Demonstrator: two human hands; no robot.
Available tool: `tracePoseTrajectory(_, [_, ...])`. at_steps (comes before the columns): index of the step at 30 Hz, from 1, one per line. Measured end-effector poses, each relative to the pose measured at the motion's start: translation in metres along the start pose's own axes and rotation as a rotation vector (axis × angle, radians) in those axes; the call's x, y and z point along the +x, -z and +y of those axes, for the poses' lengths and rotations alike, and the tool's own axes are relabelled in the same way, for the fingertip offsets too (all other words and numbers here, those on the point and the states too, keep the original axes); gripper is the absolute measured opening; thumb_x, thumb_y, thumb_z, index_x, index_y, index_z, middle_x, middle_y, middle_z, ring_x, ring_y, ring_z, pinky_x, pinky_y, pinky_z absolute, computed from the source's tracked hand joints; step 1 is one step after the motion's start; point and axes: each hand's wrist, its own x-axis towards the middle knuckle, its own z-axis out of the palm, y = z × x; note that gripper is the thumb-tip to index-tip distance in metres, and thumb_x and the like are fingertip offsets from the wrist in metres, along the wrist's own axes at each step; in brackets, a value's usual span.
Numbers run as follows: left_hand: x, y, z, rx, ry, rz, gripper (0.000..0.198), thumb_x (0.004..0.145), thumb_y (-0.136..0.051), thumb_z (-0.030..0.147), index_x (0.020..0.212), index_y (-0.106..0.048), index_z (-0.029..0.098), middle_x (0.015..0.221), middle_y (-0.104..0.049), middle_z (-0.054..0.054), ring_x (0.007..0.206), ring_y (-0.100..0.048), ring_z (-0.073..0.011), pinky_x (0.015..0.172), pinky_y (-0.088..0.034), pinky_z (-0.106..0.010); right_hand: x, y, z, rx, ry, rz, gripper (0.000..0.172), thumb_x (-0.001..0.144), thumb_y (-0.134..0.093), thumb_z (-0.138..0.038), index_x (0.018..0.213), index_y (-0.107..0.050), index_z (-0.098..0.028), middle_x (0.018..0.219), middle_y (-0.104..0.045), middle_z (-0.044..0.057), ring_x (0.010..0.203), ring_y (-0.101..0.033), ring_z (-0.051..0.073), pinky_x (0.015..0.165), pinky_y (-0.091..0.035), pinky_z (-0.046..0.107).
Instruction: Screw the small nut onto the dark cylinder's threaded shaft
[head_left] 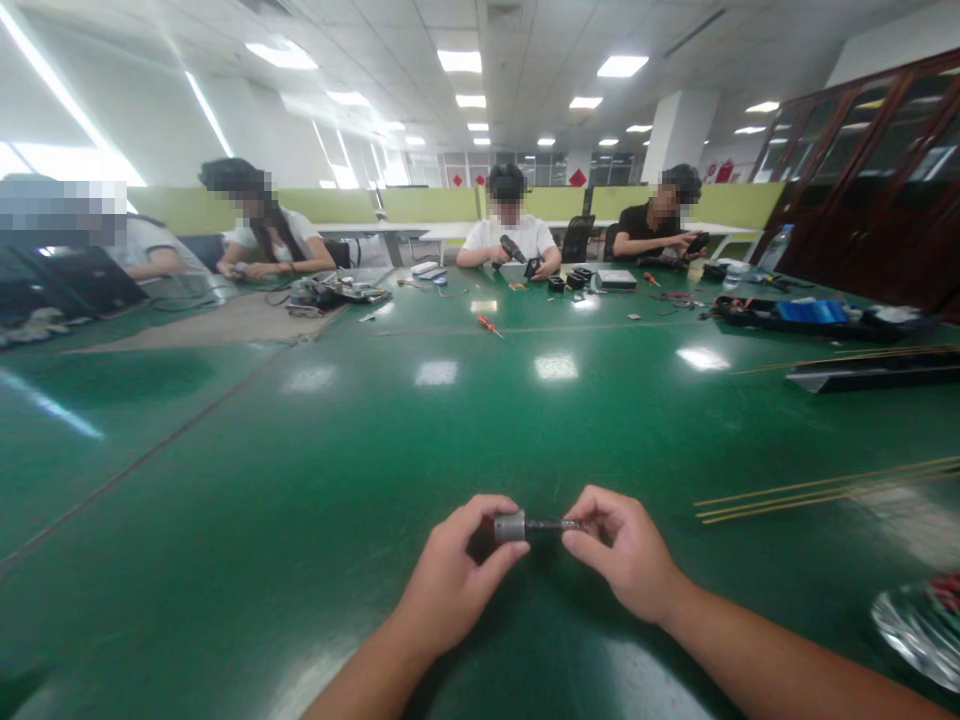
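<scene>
Between my two hands, just above the green tabletop, is a grey metal cylinder [511, 527] with a thin dark rod [544, 525] reaching out of its right side. My left hand [459, 570] grips the cylinder between thumb and fingers. The rod's far end is pinched in the thumb and fingertips of my right hand [628, 553], which partly cover it. The rod lies roughly level, pointing right. Its exact kind is too small to make out.
Thin brass-coloured rods [825, 490] lie to the right, near a black channel [877, 372] and a glass dish [911, 625]. Farther off are an orange screwdriver [489, 325] and a black tray [810, 315]. Several people sit across the table [360, 430], one holding a power drill [513, 248].
</scene>
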Motion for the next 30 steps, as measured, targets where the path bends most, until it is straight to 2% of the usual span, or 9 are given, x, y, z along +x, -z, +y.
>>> tracePoseTrajectory(25, [-0.0006, 0.0012, 0.0049, -0.062, -0.019, 0.035, 0.020, 0.086, -0.067, 0.025, 0.105, -0.062, 0.023, 0.101, -0.067, -0.002, 0.094, -0.063, -0.0188, 0.087, -0.047, -0.030, -0.0012, 0.0025, 0.0023, 0.077, 0.072, 0.028, 0.018, 0.080, -0.068, -0.032, 0.076, -0.059, -0.016, 0.062, -0.049, -0.004, 0.057, -0.042, 0.012, 0.057, -0.033, 0.025])
tracePoseTrajectory(27, [0.0004, 0.0014, 0.0042, -0.064, 0.003, 0.065, 0.020, 0.086, -0.067, 0.026, 0.104, -0.061, 0.023, 0.100, -0.066, -0.002, 0.094, -0.062, -0.0185, 0.088, -0.046, -0.031, -0.0020, 0.0028, 0.0027, 0.122, 0.101, 0.033, 0.018, 0.080, -0.069, -0.031, 0.076, -0.059, -0.016, 0.063, -0.049, -0.003, 0.058, -0.043, 0.012, 0.058, -0.034, 0.025])
tracePoseTrajectory(30, [0.0041, 0.0032, -0.0011, -0.172, 0.073, 0.194, 0.021, 0.085, -0.068, 0.028, 0.100, -0.055, 0.023, 0.099, -0.064, -0.001, 0.092, -0.062, -0.0177, 0.087, -0.046, -0.031, -0.0030, 0.0027, 0.0010, 0.207, 0.147, 0.012, 0.019, 0.081, -0.069, -0.033, 0.077, -0.060, -0.016, 0.066, -0.052, -0.002, 0.062, -0.046, 0.013, 0.060, -0.036, 0.025])
